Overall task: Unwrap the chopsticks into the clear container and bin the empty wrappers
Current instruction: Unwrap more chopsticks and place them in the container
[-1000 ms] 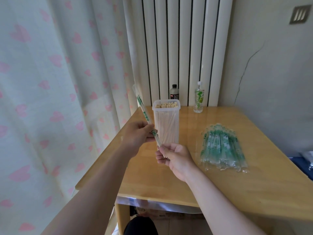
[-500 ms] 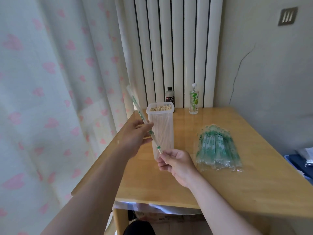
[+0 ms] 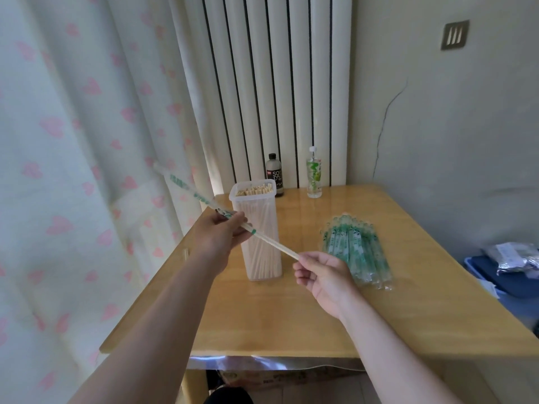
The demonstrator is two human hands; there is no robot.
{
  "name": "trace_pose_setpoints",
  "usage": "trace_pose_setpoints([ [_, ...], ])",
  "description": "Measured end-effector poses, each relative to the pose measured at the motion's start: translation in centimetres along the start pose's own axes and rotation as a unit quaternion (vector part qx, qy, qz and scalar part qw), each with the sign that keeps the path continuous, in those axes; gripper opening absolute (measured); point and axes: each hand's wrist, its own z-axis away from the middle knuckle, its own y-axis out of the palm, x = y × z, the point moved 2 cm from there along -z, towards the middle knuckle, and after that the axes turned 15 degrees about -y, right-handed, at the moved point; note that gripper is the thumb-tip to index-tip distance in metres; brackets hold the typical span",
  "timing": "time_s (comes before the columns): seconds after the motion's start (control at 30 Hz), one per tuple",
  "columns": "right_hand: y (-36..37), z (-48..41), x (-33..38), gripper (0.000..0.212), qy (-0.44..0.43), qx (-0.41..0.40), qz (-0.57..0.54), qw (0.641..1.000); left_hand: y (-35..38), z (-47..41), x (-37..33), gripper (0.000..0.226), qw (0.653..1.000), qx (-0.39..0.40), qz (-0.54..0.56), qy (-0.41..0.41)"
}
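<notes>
Now, left hand [image 3: 221, 237] clenched round wrapper [image 3: 189, 191], right hand [image 3: 323, 275] round bare chopsticks [image 3: 277, 248]; dark bottle [image 3: 274, 174], seemingly "SODA".

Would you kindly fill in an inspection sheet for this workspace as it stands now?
Surface: wooden table, glossy.
Job's things: held chopsticks partly out of their wrapper; clear container upright, packed with bare sticks; pile of wrapped chopsticks lying right of the container.
Clutter: dark bottle and clear bottle at the table's back edge.
Grippers: left hand grips the wrapper; right hand pinches the bare chopstick end.
Cables: nothing seen.
Surroundings: radiator behind, heart-print curtain left, cracked wall right, blue box holding crumpled plastic.
</notes>
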Motion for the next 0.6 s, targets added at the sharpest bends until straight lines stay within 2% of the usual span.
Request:
trace_pose_setpoints([
  [0.13, 0.5, -0.5, 0.7, 0.011, -0.013, -0.095, -0.187, 0.978, 1.3, 0.3, 1.5, 0.019, 0.996, 0.026, 0.079, -0.039],
  [0.2, 1.2, -0.8, 0.9, 0.012, -0.021, -0.116, -0.227, 0.967, 2.0, 0.3, 2.2, 0.024, 0.994, 0.035, 0.098, -0.037],
  [0.37, 1.7, -1.2, 1.3, 0.014, -0.042, -0.172, -0.194, 0.965, 2.5, 0.3, 2.4, 0.024, 0.994, 0.023, 0.101, -0.029],
  [0.5, -0.3, -1.7, 3.1, 0.018, -0.07, -0.209, -0.15, 0.964, 1.1, 0.3, 0.8, 0.013, 0.997, -0.054, 0.049, 0.007],
  [0.6, -0.8, -2.4, 5.1, 0.01, -0.11, -0.219, -0.092, 0.965, -0.2, -0.2, -1.1, 0.009, 0.994, -0.092, -0.011, 0.05],
])
